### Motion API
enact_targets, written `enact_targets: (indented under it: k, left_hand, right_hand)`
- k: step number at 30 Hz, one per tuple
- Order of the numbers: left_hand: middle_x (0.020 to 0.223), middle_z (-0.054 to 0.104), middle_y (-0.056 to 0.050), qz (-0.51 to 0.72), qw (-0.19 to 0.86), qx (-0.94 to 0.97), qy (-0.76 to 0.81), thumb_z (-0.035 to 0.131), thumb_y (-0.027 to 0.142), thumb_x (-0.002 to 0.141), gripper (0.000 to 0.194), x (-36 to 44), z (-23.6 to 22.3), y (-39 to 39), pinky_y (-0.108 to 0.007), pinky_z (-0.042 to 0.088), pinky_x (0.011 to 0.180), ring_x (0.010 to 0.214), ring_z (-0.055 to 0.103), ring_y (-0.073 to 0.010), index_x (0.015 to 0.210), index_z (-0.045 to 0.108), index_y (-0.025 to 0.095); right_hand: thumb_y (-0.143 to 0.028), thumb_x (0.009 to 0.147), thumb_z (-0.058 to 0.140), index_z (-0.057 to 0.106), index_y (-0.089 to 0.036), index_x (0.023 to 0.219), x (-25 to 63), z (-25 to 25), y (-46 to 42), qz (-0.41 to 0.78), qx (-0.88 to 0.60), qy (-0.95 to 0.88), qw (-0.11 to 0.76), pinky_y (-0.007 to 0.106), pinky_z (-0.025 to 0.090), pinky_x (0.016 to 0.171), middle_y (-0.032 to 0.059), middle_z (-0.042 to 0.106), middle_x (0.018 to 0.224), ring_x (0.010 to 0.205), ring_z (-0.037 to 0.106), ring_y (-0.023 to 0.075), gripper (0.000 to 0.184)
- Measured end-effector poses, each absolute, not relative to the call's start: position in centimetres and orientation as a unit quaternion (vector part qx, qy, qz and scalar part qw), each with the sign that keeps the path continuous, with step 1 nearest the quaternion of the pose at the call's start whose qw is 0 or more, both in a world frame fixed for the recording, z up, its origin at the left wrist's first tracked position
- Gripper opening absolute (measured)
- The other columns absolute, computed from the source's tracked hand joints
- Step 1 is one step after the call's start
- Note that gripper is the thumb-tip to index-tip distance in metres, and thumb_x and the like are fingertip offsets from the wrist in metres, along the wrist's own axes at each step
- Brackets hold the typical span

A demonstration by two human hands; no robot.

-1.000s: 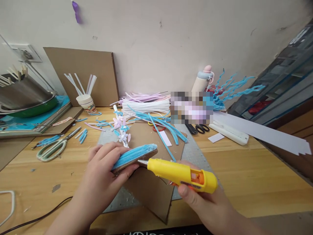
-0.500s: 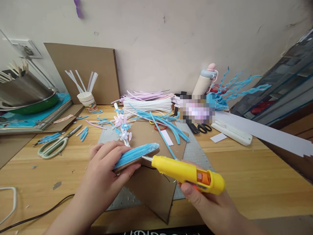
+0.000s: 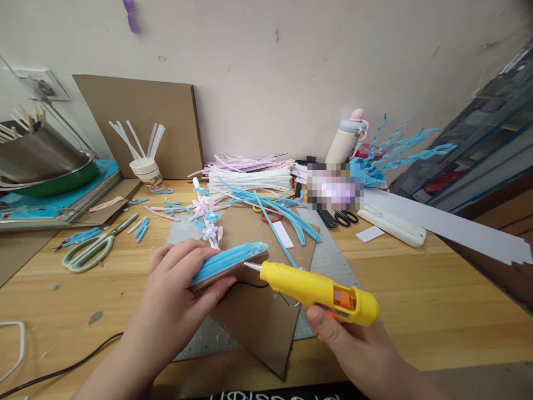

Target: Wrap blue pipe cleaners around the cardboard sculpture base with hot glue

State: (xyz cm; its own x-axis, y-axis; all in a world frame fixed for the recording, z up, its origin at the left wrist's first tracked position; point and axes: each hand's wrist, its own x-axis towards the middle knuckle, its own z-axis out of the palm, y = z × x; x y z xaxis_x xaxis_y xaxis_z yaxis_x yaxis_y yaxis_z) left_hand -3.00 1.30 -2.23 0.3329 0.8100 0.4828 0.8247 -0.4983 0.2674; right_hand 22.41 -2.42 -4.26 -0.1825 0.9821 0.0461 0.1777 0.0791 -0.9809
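Note:
My left hand point(image 3: 183, 283) is closed around a flat cardboard piece point(image 3: 231, 266) covered on top with rows of fuzzy blue pipe cleaners point(image 3: 233, 260). My right hand point(image 3: 353, 344) grips a yellow hot glue gun point(image 3: 308, 284), its metal tip at the cardboard's right edge; whether it touches I cannot tell. Below them a brown cardboard sheet point(image 3: 258, 328) lies on a grey cutting mat point(image 3: 333, 266). Behind my left hand is a white stem with pink, blue and lilac pipe-cleaner flowers point(image 3: 206, 211). Loose blue pipe cleaners point(image 3: 287, 216) lie behind the glue gun.
Green-handled scissors point(image 3: 89, 250) and blue offcuts lie at left, near a paper cup point(image 3: 146, 173) of white sticks. Bundled white pipe cleaners point(image 3: 250, 180), black-handled scissors point(image 3: 346, 218), a white glue-gun-like long case point(image 3: 393, 226) and a bottle point(image 3: 343, 139) stand or lie farther back.
The glue gun's tip has shifted slightly along the cardboard's edge. Both hands keep their grips, and the whole view has moved a little.

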Motion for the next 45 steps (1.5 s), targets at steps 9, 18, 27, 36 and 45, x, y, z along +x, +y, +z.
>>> enact_targets:
  k: [9,18,27,36,45]
  left_hand:
    - [0.096,0.066,-0.001,-0.281,0.068,-0.838,-0.463,0.068,0.03,0.086,0.022,-3.0,-2.5,0.7,-0.039,0.037,0.086,0.092,0.06,-0.0208,0.103,0.056,0.024]
    - [0.098,0.073,-0.003,-0.318,0.132,-0.846,-0.406,0.062,0.015,0.088,0.025,-1.7,-4.8,0.0,-0.039,0.038,0.087,0.095,0.065,-0.0204,0.111,0.06,0.024]
    - [0.105,0.074,-0.003,-0.251,0.179,-0.848,-0.432,0.056,0.015,0.089,0.026,-1.3,-8.1,2.7,-0.041,0.033,0.098,0.105,0.066,-0.0217,0.109,0.066,0.028]
    - [0.143,0.056,-0.004,-0.128,0.103,-0.904,-0.396,0.052,0.039,0.096,0.046,-0.2,-9.1,2.7,-0.039,0.029,0.113,0.13,0.054,-0.0204,0.14,0.047,0.028]
    - [0.155,0.041,-0.002,-0.059,-0.007,-0.912,-0.407,0.049,0.048,0.095,0.06,-1.8,-8.7,4.2,-0.048,0.019,0.12,0.143,0.039,-0.0227,0.15,0.027,0.038]
  right_hand:
    - [-0.063,0.083,0.062,0.068,-0.017,0.083,22.8,-5.9,-2.9,0.555,-0.522,-0.418,0.494,0.028,0.041,0.052,0.0003,0.056,0.059,0.054,0.05,0.0135,0.046]
    - [-0.055,0.084,0.066,0.067,-0.017,0.09,25.0,-7.7,-3.1,0.575,-0.479,-0.361,0.557,0.025,0.04,0.047,0.0009,0.056,0.057,0.051,0.05,0.013,0.039]
    - [-0.055,0.083,0.067,0.068,-0.018,0.086,26.4,-8.9,-3.1,0.585,-0.471,-0.303,0.586,0.024,0.041,0.048,0.0015,0.058,0.064,0.053,0.049,0.0118,0.037]
    - [-0.052,0.086,0.064,0.068,-0.018,0.084,27.2,-9.1,-3.4,0.584,-0.457,-0.304,0.598,0.024,0.041,0.05,0.0016,0.059,0.073,0.056,0.048,0.011,0.034]
    - [-0.052,0.081,0.071,0.069,-0.018,0.083,27.2,-8.6,-4.4,0.594,-0.444,-0.276,0.611,0.024,0.041,0.048,0.0018,0.06,0.075,0.054,0.047,0.0106,0.034]
